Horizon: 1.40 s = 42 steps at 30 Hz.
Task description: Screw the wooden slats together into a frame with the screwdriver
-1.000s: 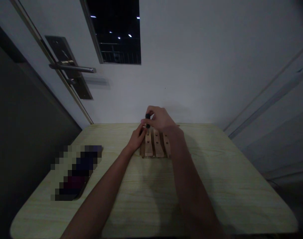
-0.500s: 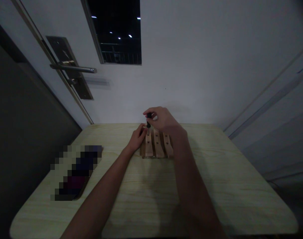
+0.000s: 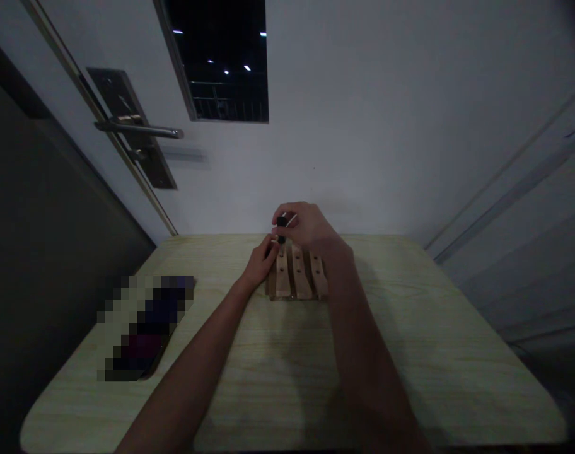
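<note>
A small screwdriver (image 3: 281, 231) with a black handle stands nearly upright in my right hand (image 3: 309, 226), pinched between thumb and fingers. Its metal shaft points down onto the upper part of the leftmost wooden piece (image 3: 282, 280), close to a hole. Beside it lie two more pale wooden pieces of the same flared shape, the middle one (image 3: 301, 280) and the right one (image 3: 318, 277), each with small holes. All three rest on a brown base (image 3: 271, 285). My left hand (image 3: 259, 261) grips the base's left side near the screwdriver tip; its fingertips are partly hidden.
The pale wood-grain table (image 3: 263, 378) backs onto a white door (image 3: 386, 126) with a metal handle (image 3: 140, 130) and a dark window (image 3: 226, 63). At the left of the table lies a flat dark device (image 3: 159, 334), partly pixelated.
My right fingers have shifted slightly around the screwdriver handle, and the handle stands a little straighter. The left hand and the wooden pieces keep their place.
</note>
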Motion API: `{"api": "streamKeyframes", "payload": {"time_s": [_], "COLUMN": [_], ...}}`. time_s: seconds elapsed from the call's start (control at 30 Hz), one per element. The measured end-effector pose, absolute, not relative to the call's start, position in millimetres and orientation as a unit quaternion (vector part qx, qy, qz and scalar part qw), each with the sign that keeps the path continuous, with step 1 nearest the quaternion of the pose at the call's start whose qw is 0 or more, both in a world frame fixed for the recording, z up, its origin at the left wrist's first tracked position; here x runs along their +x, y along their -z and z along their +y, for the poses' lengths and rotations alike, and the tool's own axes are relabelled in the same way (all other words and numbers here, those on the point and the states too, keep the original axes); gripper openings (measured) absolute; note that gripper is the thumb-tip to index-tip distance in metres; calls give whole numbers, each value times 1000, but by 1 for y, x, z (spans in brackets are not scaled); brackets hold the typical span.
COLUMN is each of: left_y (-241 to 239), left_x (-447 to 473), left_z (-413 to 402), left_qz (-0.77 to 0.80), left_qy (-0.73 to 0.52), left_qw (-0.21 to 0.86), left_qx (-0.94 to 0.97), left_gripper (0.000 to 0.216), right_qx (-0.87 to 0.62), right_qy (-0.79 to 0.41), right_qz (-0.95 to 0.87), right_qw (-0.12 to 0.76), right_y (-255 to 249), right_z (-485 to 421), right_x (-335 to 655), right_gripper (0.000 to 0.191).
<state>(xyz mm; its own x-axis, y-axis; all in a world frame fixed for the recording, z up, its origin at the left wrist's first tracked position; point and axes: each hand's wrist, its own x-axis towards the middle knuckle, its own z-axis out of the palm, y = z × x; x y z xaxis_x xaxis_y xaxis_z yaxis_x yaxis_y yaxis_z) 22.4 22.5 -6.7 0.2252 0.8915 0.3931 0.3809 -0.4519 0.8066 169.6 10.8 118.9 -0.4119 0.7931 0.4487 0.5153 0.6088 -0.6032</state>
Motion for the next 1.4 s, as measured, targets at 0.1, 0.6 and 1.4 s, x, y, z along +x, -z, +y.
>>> {"api": "streamKeyframes", "payload": {"time_s": [0.1,0.6,1.4], "left_y": [8,4,2], "left_x": [22,23,23], "left_z": [23,21,19], "left_qz": [434,443,434], "left_qy": [-447,-438,-437], "left_qw": [289,294,296], "left_qx": [727,725,730], "left_gripper": [35,32,29], "right_qx": [-422,-443,-416], "right_qy": [-176,-151,-194], "right_qz": [-812,-804,-806], "right_qw": [362,366,374], "right_y": [-119,-118,-123], "right_z": [13,15,8], "right_x": [168,168,169], "right_gripper": [11,19,5]}}
